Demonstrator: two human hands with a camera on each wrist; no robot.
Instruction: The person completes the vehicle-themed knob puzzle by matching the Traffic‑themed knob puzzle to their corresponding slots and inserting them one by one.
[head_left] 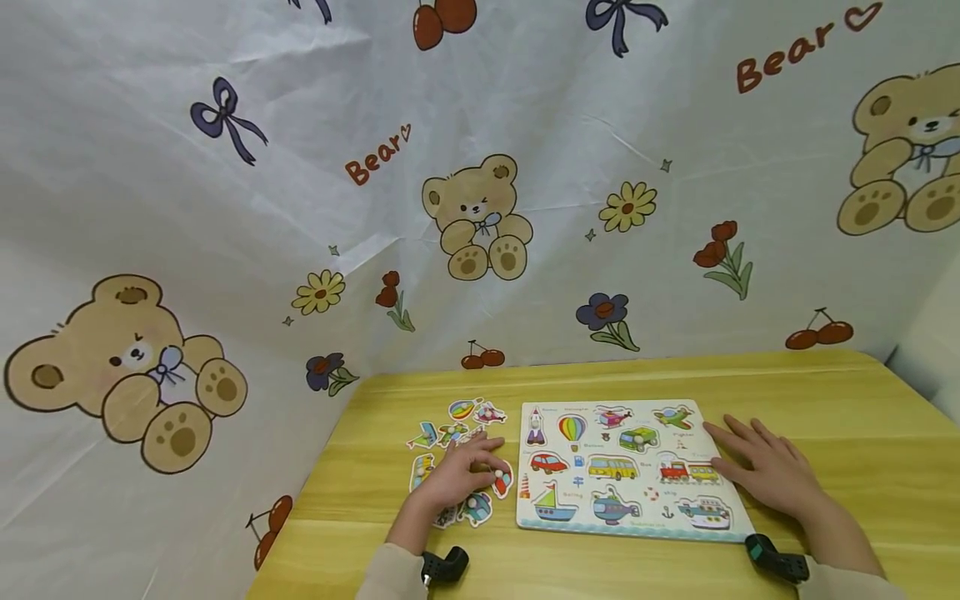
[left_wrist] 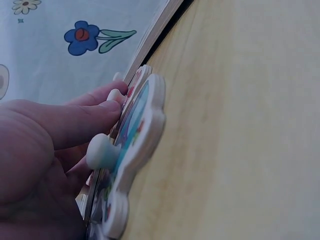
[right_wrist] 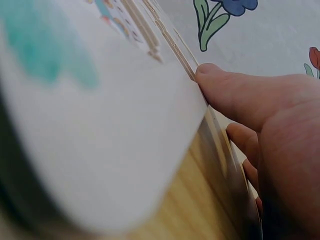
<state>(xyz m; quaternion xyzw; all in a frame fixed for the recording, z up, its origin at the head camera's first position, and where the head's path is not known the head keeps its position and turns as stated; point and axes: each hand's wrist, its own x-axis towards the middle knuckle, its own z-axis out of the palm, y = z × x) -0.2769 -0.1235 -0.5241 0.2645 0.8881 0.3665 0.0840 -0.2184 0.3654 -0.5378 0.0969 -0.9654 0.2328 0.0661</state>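
Note:
My left hand [head_left: 465, 473] reaches down over a loose group of knobbed wooden puzzle pieces. Its thumb and a finger pinch the white knob [left_wrist: 115, 95] of a red-patterned puzzle piece [head_left: 505, 483], which is partly hidden behind the fingers. Closer to the left wrist camera lies another piece [left_wrist: 159, 112], its own knob [left_wrist: 101, 151] untouched. To the right is the vehicle puzzle board [head_left: 643, 408], printed with a rocket, balloon, bus, train and boats. Along the board's right edge rests my right hand [head_left: 776, 468], fingers spread and thumb touching the board; the wrist view shows that thumb [right_wrist: 225, 90] at the edge.
More loose pieces, among them a balloon piece [head_left: 462, 409] and a yellow piece [head_left: 422, 468], lie around the left hand, some overlapping. Everything is on a wood-grain table [head_left: 600, 571]. A bear-printed cloth [head_left: 555, 317] rises behind the table and along its left side.

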